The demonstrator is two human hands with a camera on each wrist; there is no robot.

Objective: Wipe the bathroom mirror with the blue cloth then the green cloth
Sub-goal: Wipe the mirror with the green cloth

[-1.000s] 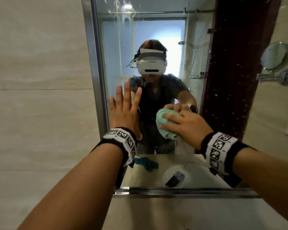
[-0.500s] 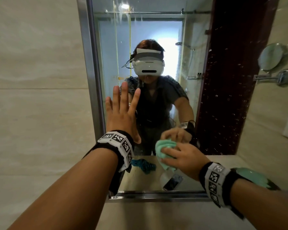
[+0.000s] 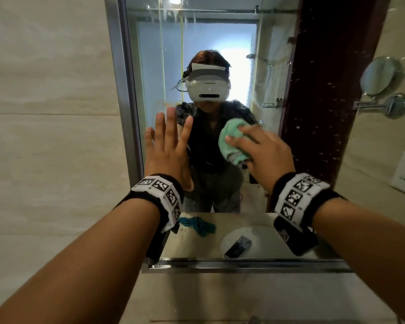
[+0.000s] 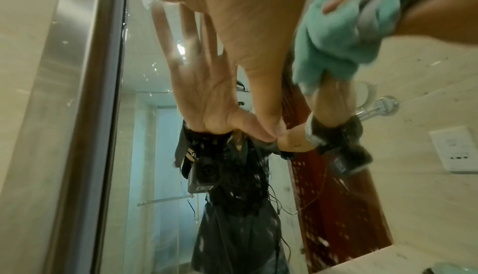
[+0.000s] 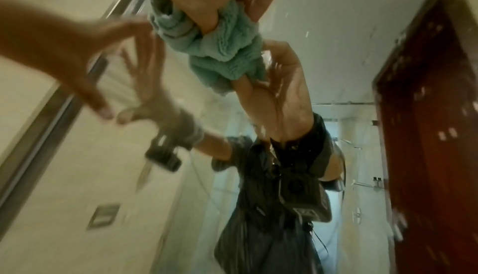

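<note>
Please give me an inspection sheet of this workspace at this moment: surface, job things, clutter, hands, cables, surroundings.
Surface: mirror, spots and streaks on the glass.
Job's things: green cloth bunched against the mirror; blue cloth seen reflected, lying on the counter.
Clutter: phone reflected, in the basin.
Hands: left hand flat on the glass; right hand holds the green cloth.
Cables: thin wires reflected at the headset.
Surroundings: tiled wall, round wall mirror.

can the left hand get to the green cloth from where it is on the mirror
Probably yes. The left hand lies flat on the mirror beside the green cloth, with only bare glass between; the right hand covers much of it.
</note>
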